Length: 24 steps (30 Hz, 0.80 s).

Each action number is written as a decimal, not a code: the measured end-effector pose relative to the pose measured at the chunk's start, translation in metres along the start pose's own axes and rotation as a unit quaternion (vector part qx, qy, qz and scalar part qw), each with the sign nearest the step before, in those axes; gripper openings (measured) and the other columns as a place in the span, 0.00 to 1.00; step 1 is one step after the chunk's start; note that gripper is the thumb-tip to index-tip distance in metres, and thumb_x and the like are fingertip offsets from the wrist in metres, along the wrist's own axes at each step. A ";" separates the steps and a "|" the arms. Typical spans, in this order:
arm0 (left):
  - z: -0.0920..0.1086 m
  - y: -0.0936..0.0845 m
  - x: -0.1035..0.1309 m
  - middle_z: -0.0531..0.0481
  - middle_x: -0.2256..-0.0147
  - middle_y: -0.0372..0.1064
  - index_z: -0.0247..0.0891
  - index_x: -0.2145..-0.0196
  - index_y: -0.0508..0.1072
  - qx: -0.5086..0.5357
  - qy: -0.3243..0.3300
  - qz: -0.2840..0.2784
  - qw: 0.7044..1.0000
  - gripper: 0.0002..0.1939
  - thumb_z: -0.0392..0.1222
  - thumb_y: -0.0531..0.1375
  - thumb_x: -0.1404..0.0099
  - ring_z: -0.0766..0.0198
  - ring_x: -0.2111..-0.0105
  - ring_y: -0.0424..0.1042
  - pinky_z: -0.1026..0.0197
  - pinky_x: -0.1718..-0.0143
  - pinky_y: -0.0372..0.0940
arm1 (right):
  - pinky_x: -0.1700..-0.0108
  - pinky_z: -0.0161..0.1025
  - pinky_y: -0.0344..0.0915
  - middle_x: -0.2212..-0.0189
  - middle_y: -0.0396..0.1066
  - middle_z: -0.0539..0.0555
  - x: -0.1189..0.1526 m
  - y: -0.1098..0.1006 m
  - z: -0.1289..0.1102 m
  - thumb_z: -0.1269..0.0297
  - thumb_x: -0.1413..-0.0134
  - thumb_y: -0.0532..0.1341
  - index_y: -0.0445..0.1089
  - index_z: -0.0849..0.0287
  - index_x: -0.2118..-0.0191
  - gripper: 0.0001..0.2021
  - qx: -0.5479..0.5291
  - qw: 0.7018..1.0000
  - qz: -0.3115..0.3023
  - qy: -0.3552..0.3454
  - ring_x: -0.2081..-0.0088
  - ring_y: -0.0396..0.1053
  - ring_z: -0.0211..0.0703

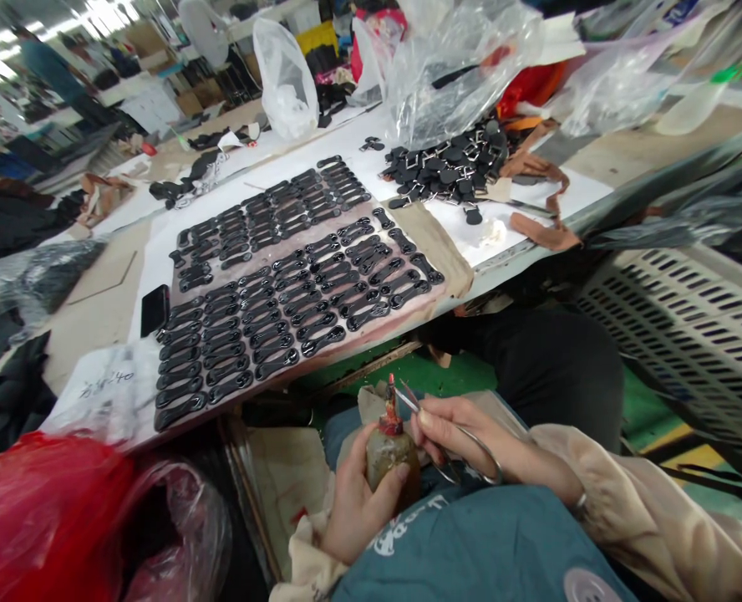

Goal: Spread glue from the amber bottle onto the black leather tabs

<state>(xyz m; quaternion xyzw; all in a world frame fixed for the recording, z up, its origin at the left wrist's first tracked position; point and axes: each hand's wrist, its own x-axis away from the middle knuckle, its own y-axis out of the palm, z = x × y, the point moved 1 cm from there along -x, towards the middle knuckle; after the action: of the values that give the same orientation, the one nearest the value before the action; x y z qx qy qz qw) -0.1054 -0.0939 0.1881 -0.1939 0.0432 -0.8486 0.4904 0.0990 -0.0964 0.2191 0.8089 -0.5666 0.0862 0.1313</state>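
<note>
No writing is legible; low over the lap, the left hand (355, 493) has its fingers clamped around a small glue bottle (391, 451), the right hand (471, 443) pinching scissors (455, 439) at its red nozzle

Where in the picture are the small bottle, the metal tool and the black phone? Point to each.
small bottle (388, 456), head view, on its grimy body above the left thumb.
metal tool (471, 435), head view, on its thin shaft by the right fingers.
black phone (154, 308), head view, mid-screen.
</note>
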 end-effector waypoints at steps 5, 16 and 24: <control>0.002 0.002 -0.001 0.43 0.50 0.72 0.36 0.45 0.64 0.004 0.001 0.020 1.000 0.26 0.49 0.60 0.37 0.53 0.51 0.71 0.53 0.48 0.64 | 0.75 0.35 0.52 0.79 0.61 0.49 -0.003 0.000 0.006 0.33 0.43 0.51 0.63 0.60 0.72 0.30 0.018 1.000 0.021 0.015 0.77 0.57 0.35; 0.005 0.003 0.003 0.42 0.47 0.70 0.36 0.43 0.62 -0.070 0.001 0.023 0.997 0.27 0.47 0.60 0.38 0.52 0.47 0.68 0.53 0.46 0.62 | 0.76 0.34 0.53 0.81 0.59 0.49 -0.012 0.008 0.009 0.34 0.45 0.55 0.63 0.60 0.74 0.29 -0.071 0.994 0.084 0.006 0.78 0.56 0.34; -0.001 0.009 0.006 0.44 0.51 0.72 0.35 0.44 0.63 -0.044 -0.023 0.060 0.997 0.27 0.48 0.59 0.39 0.54 0.53 0.71 0.54 0.50 0.64 | 0.77 0.35 0.49 0.81 0.61 0.48 -0.010 -0.031 -0.008 0.37 0.41 0.52 0.65 0.59 0.69 0.27 -0.111 0.972 0.197 -0.062 0.80 0.54 0.34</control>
<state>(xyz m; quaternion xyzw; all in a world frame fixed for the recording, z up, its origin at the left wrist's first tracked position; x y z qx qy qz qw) -0.1014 -0.1035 0.1861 -0.2316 0.0803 -0.8104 0.5321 0.1250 -0.0750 0.2204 0.6652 -0.7282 -0.0036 0.1649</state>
